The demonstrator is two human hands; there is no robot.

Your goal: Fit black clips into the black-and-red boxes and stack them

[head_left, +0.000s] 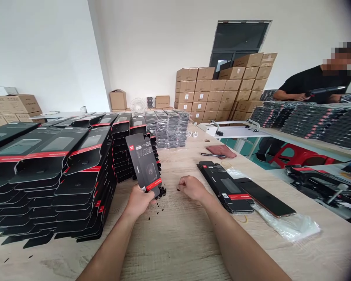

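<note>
My left hand [139,201] is closed around the lower end of a black cardboard box [144,162] with a red band, tilted up off the table. Printed text and a small picture show on the side facing me. Just beside the box's bottom end lies a small heap of tiny black pieces [163,191], with a few more scattered towards me. To the right of the heap, my right hand [191,187] is low over the wooden table [175,242], its fingers pinched together. A tiny dark piece shows at those fingertips.
Tall stacks of open black boxes [87,171] fill the left. Flat black boxes [222,185], a phone [266,197] and plastic bags [295,226] lie right. Plastic-wrapped stacks [169,128] stand behind. A co-worker [318,84] holds a dark tool at another table.
</note>
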